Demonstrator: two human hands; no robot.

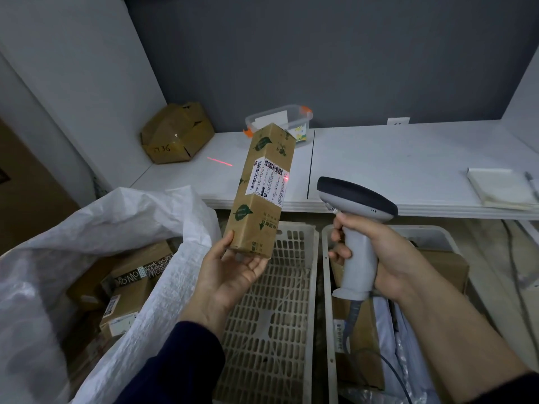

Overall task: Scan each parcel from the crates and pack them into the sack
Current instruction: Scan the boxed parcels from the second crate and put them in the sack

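1. Head view looks down on two hands held up in front of the white counter (408, 158). Its front edge runs across just past the fingertips.
2. Under the left hand (233, 272) sits a white crate (277, 316) with a floor full of holes. Its rim lies beside the rim of a second crate (327, 316), which is under the right hand (379, 258) and has flat parcels (367, 339) in it.
3. Left of the left hand, the white sack (116, 217) stands open with its soft edge near the wrist. Brown boxes (137, 275) lie inside.
4. Between the two hands is open air.
5. Left fingers (256, 265) curl under the bottom end of a tall brown parcel (259, 217), with the thumb on its left side. It stands almost upright, tipped a little right, with its top over the counter edge.
6. Right fingers (339, 253) wrap tight round the handle of a grey scanner (357, 199). Its head points at the parcel.
7. A red dot (286, 178) glows on the right edge of the white label (269, 182), above the left fingers. A red line (219, 161) lies on the counter.
8. Far past the fingers, a dented box (176, 132) and a clear tub (277, 118) sit on the counter.
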